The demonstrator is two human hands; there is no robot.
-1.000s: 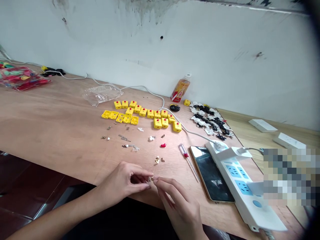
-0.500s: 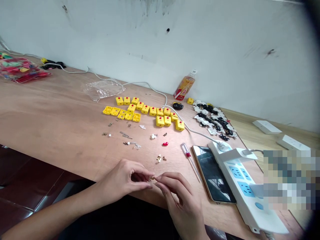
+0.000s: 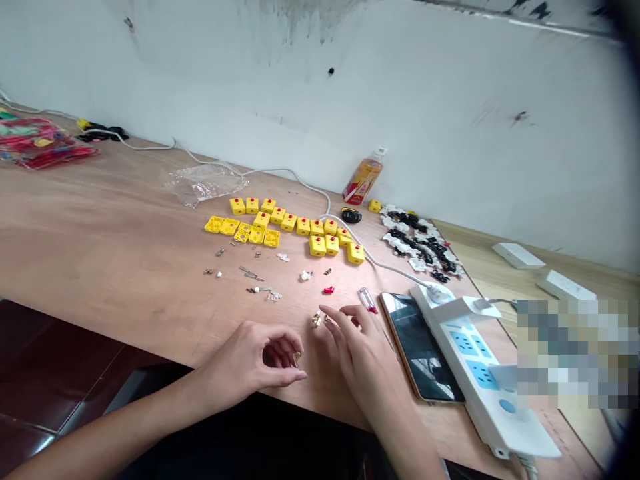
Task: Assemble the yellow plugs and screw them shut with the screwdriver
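Observation:
My left hand (image 3: pixel 255 357) is shut on a tiny brass metal part (image 3: pixel 297 357), pinched between thumb and fingertips over the table's near edge. My right hand (image 3: pixel 357 353) is open and holds nothing. Its extended fingertips are just beyond and right of a small brass terminal (image 3: pixel 316 320), and I cannot tell whether they touch it. The red-handled screwdriver (image 3: pixel 367 300) lies just past those fingers, with its shaft hidden behind the hand. Yellow plastic housings (image 3: pixel 287 223) with red dots stand in rows farther back, beyond loose metal bits (image 3: pixel 250 275).
The wooden table (image 3: pixel 100 200) holds a smartphone (image 3: pixel 417 350) and a white power strip (image 3: pixel 470 350) to the right. A white cable (image 3: pixel 385 263), a plastic bag (image 3: pixel 205 183), a drink bottle (image 3: pixel 363 180) and a heap of black-and-white parts (image 3: pixel 415 243) lie farther back.
My right hand has left the part in my left hand and moved forward to the brass pieces, now partly covering the screwdriver. My left hand keeps its grip.

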